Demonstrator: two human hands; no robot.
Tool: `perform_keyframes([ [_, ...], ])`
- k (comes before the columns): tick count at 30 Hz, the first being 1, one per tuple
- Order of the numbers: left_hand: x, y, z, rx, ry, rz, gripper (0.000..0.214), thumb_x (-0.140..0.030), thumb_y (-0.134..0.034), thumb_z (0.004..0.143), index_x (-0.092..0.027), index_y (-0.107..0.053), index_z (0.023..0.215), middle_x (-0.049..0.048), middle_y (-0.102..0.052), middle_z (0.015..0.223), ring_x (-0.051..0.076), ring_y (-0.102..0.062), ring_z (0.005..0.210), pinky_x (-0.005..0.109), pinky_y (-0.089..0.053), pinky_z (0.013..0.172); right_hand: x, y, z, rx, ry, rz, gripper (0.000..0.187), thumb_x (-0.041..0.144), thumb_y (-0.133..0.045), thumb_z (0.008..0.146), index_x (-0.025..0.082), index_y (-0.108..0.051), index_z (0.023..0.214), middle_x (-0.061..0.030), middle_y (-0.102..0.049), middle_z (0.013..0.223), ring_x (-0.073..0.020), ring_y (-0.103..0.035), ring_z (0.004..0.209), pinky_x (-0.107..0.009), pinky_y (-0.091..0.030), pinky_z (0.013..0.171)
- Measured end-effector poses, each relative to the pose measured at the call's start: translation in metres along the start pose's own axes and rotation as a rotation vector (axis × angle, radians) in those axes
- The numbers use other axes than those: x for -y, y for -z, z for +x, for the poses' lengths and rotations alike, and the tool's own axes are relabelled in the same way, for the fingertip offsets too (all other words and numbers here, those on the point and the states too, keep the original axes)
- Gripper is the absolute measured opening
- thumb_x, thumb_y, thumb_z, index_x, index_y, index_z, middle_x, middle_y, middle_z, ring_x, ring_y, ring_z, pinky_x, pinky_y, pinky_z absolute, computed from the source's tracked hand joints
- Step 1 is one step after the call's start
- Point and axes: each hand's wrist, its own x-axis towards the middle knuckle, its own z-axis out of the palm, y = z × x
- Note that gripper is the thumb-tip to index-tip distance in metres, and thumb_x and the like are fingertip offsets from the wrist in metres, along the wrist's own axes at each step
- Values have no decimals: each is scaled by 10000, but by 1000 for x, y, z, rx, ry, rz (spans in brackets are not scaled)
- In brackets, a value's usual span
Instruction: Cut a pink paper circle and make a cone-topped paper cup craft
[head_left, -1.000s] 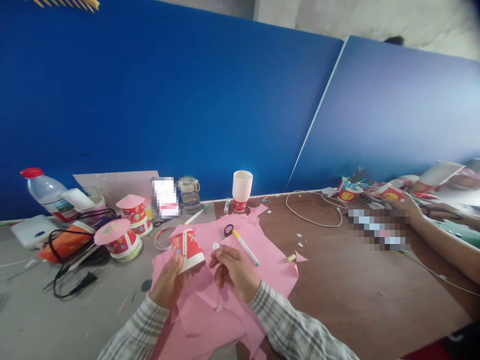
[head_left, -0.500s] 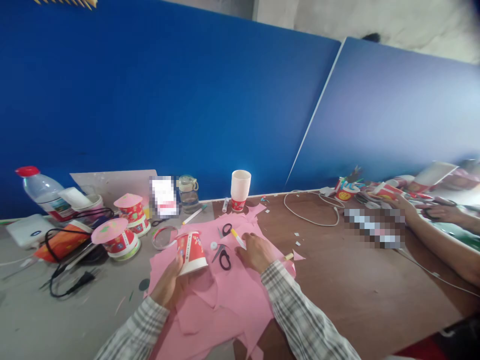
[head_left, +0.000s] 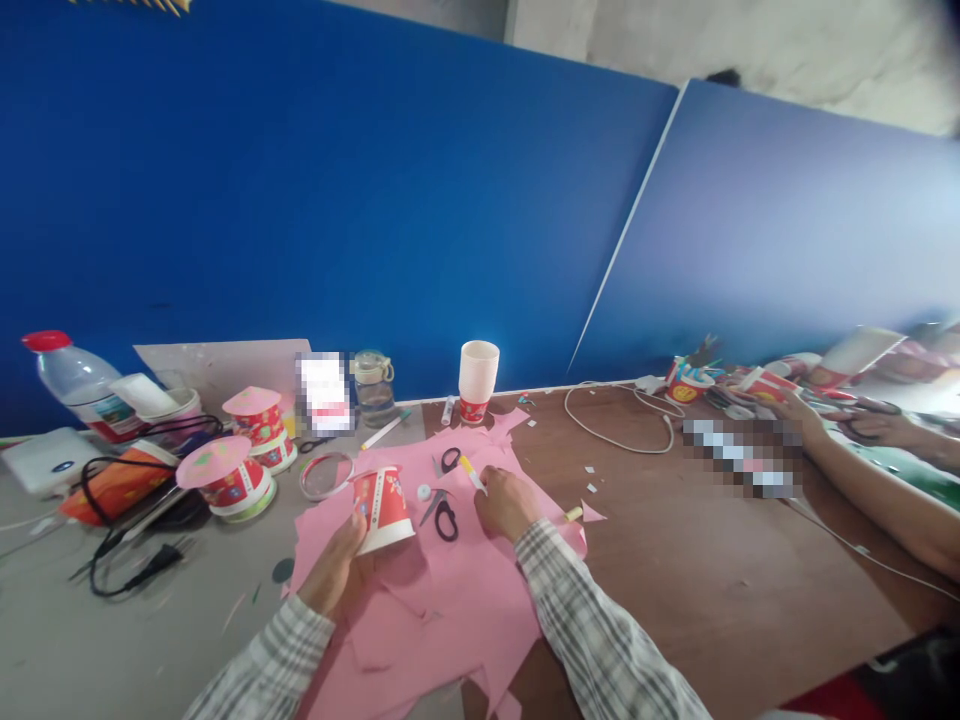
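My left hand (head_left: pixel 340 560) is closed round a red paper cup (head_left: pixel 381 508), tilted, with its wide white rim downward. To its right, my right hand (head_left: pixel 508 503) is closed on a white stick with a yellow end (head_left: pixel 471 472), low over the pink paper (head_left: pixel 465 590). Two pairs of scissors with dark handles lie between my hands: the nearer pair (head_left: pixel 446 518) and the farther pair (head_left: pixel 450 460). Beside them sits a small round white piece (head_left: pixel 424 492). My right fingertips are partly hidden by the hand.
Paper cup stacks with pink discs (head_left: pixel 217 462), a bottle with a red cap (head_left: pixel 82 390) and a black cable (head_left: pixel 154 570) are on the left. Stacked cups (head_left: pixel 478 375) and a glass jar (head_left: pixel 373 385) stand at the back. Another person's hands (head_left: pixel 802 415) work at the right.
The view has shifted slightly. My right fingers look more curled round the white stick. My left hand still holds the cup in nearly the same place.
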Motion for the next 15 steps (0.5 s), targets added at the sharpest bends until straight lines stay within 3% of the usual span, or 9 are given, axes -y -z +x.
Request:
perform_keyframes([
  [5, 0, -3, -3, 23, -14, 5, 475, -442, -630, 521, -128, -622, 877, 155, -697, 785, 372, -574, 802, 500, -480, 705, 10, 7, -2, 17, -6, 377, 114, 140, -432, 686, 190, -535, 695, -1, -620, 581, -169, -596, 583, -223, -377, 518],
  [8, 1, -2, -2, 22, -41, 6, 444, -432, -623, 539, -134, -623, 870, 143, -698, 779, 356, -578, 802, 487, -474, 727, 19, 4, -8, 126, 11, 633, 191, 185, -385, 676, 184, -546, 780, 58, -546, 461, -100, -448, 337, -187, -317, 380],
  [11, 1, -2, -2, 9, -40, 17, 437, -440, -613, 545, -129, -630, 852, 142, -699, 752, 350, -586, 782, 483, -479, 715, 26, -1, -15, 210, 37, 836, 269, 257, -399, 650, 183, -567, 847, 84, -514, 448, -64, -322, 270, -172, -247, 316],
  [15, 1, -4, -4, -8, -44, 49, 456, -442, -626, 525, -123, -634, 850, 158, -698, 753, 364, -587, 762, 501, -486, 683, 26, -4, -16, 234, 31, 1015, 262, 387, -461, 631, 166, -581, 705, 77, -497, 423, -59, -347, 270, -181, -281, 312],
])
